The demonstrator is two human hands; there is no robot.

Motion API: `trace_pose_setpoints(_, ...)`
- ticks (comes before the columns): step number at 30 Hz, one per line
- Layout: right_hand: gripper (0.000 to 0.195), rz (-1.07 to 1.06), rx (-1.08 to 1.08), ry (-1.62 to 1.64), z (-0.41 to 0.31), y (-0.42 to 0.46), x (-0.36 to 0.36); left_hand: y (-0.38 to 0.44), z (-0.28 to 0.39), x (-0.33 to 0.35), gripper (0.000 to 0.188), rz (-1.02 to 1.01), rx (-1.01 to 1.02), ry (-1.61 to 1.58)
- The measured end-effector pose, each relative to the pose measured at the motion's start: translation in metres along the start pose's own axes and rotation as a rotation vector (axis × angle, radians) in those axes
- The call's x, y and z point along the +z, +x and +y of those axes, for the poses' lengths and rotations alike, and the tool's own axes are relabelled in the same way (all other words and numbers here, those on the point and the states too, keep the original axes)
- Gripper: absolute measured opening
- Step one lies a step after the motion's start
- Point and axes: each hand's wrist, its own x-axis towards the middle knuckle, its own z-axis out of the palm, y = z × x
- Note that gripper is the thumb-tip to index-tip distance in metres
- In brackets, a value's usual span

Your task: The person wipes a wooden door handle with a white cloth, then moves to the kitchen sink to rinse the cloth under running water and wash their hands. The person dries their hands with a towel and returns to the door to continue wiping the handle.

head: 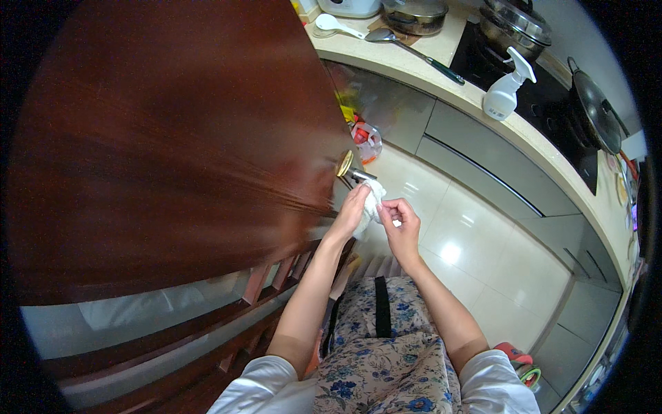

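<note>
A white cloth (373, 202) is bunched between my two hands, just below a metal door handle (362, 175) with a gold-coloured round rose (345, 163). My left hand (353, 209) grips the cloth from the door side, its fingers near the lever. With thumb and fingertips, my right hand (401, 222) pinches the cloth's right edge. The handle sits at the edge of a dark reddish-brown wooden door (181, 145), which fills the left of the view. Part of the lever's end is close behind the cloth, and I cannot tell whether they touch.
A curved countertop (473, 95) holds a white spray bottle (500, 95), a spatula (414, 54) and a white rice paddle (339, 26). Pots and a lidded wok (597, 111) stand around the black cooktop (548, 119). A plastic bag (367, 142) rests on the tiled floor (455, 233) beside the door.
</note>
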Motion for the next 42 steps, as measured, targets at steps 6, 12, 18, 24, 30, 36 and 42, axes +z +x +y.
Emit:
trace_pose_setpoints(6, 0.008, -0.078, 0.036, -0.066, 0.004, -0.019, -0.001, -0.012, -0.035, -0.017, 0.027, 0.035, 0.114, 0.251)
trace_pose_setpoints(12, 0.008, -0.129, 0.054, -0.084, 0.002, -0.032, -0.001, -0.028, -0.031, -0.023, 0.028, 0.087, 0.118, 0.431)
trace_pose_setpoints(18, 0.008, -0.070, 0.051, -0.092, 0.002, -0.015, -0.005, -0.003, -0.022, -0.010, 0.034, 0.091, 0.137, 0.239)
trace_pose_setpoints(24, 0.008, -0.057, 0.100, 0.067, -0.001, 0.006, -0.005, -0.021, -0.015, -0.003, 0.034, 0.201, 0.150, 0.593)
trace_pose_setpoints(30, 0.008, -0.157, 0.174, 0.121, 0.017, -0.025, 0.001, -0.049, -0.007, -0.012, 0.035, 0.186, 0.077, 0.631)
trace_pose_setpoints(36, 0.008, -0.216, 0.275, 0.301, 0.016, -0.033, -0.001, -0.054, -0.021, -0.025, 0.031, 0.100, -0.035, 0.581)
trace_pose_setpoints(42, 0.008, -0.254, 0.299, 0.323, 0.015, -0.037, -0.003, -0.052, -0.012, -0.014, 0.023, 0.163, -0.011, 0.662)
